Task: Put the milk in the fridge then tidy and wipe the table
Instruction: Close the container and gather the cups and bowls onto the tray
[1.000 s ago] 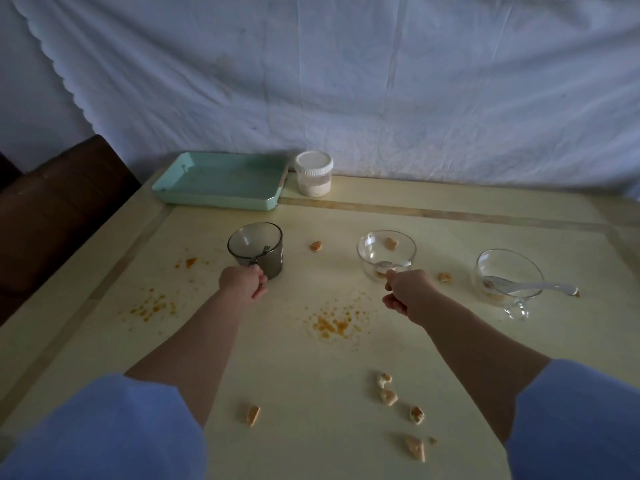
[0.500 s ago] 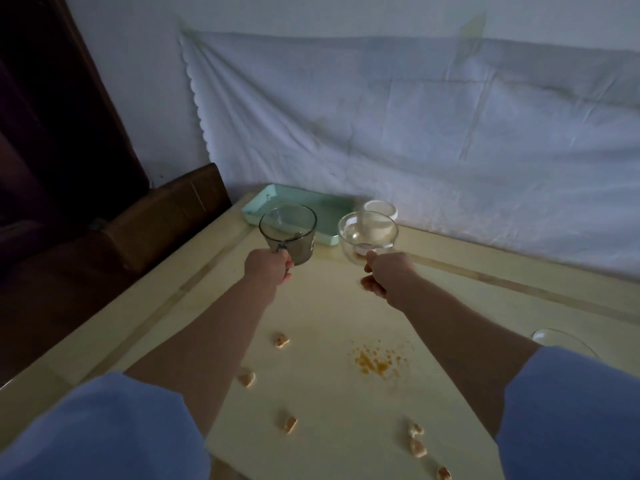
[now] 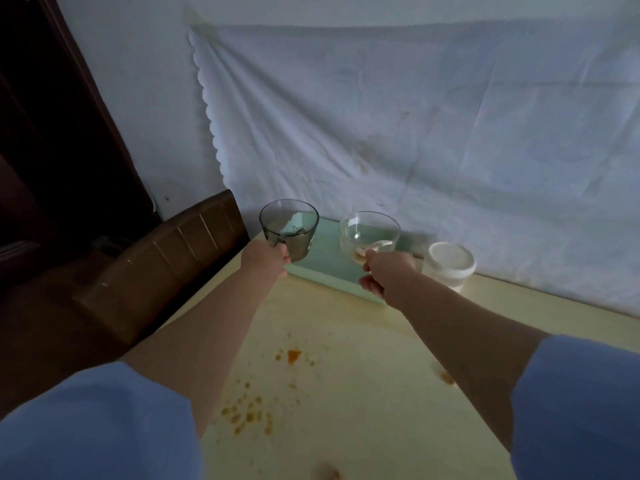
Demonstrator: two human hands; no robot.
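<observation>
While hands (image 3: 266,259) hold cups (image 3: 289,228), tray (image 3: 329,271) below.

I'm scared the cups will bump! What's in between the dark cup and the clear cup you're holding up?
Nothing solid: the head view shows an open gap between the dark cup and clear cup, with only the green tray showing behind it.

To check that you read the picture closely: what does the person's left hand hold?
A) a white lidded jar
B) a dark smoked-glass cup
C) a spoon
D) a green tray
B: the left hand grips the dark smoked-glass cup by its handle, above the green tray.
</observation>
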